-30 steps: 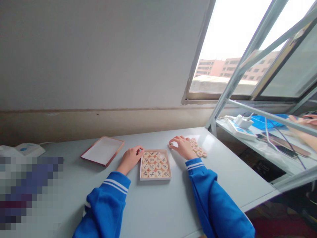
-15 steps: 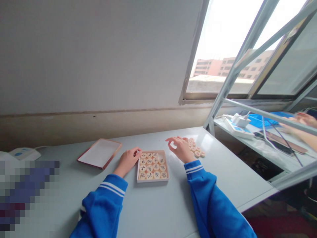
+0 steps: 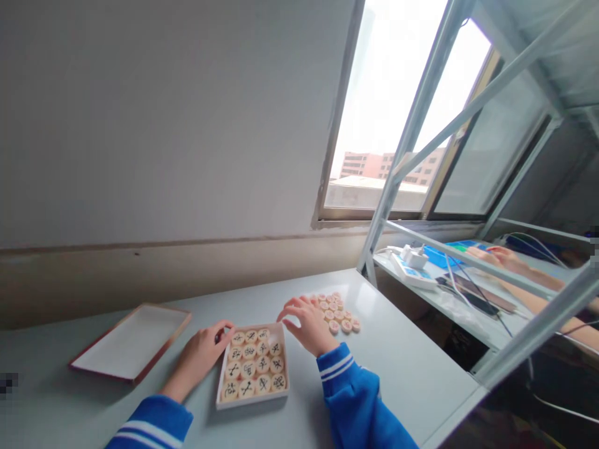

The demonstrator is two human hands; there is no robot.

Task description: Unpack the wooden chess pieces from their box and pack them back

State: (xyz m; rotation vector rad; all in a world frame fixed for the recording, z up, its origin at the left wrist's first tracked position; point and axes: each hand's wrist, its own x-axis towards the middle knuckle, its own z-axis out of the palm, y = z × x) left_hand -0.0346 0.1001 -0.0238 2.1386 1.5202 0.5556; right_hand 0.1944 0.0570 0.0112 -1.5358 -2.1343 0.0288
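Note:
A shallow white box (image 3: 253, 400) lies on the table, filled with rows of round wooden Chinese chess pieces (image 3: 249, 351) bearing black characters. Its far right corner has a gap where no piece lies. My left hand (image 3: 204, 344) is closed at the box's far left corner, its curled fingertips on the rim. Over by the far right corner, my right hand (image 3: 306, 321) is open, thumb and fingers apart and nothing visible between them. Its fingertips are close to the rim; whether they touch it I cannot tell. Behind it sit several loose chess pieces (image 3: 346, 325) with red characters, partly hidden by the hand.
A box lid (image 3: 133, 343) with a white inside and red edge lies at the left. A metal frame (image 3: 374, 240) rises at the table's right end. Beyond it are a power strip (image 3: 414, 273), cables, a blue tray (image 3: 442, 257) and another person's hands (image 3: 503, 257).
The view has turned right and tilted up. My right hand has moved left, closer to the box's far right corner, and its fingers have spread. My left hand stays at the box.

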